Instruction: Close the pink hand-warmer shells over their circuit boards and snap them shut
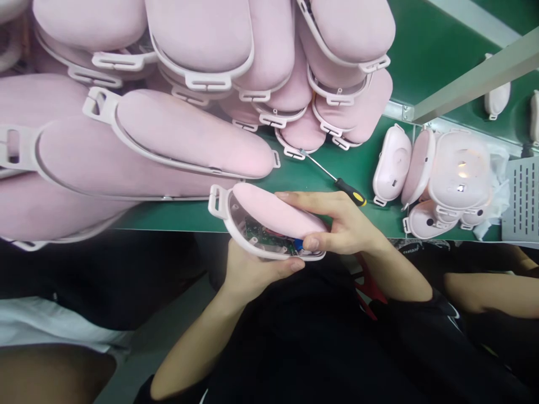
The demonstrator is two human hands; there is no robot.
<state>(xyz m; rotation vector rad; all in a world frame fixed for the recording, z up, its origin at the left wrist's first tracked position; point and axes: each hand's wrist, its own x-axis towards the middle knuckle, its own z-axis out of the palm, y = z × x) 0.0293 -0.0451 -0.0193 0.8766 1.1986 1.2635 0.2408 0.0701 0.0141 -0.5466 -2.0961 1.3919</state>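
As I'm following this from a distance, my 2 hands are holding a pink case (265,210) over the front edge of the green bench (189,217). The left hand (252,272) is cupping its white rim (242,241) from below, thumb pressing along the near side; the right hand (341,221) is closing around the pink cover (281,213), thumb and fingers spanning its end. A gap is exposing a circuit board (252,229). I'm judging the shell light, fairly stiff and perhaps slippery, the electronics fragile, so I'm favouring rim and outer edges as holds. Beyond, a screwdriver (347,189) is lying.
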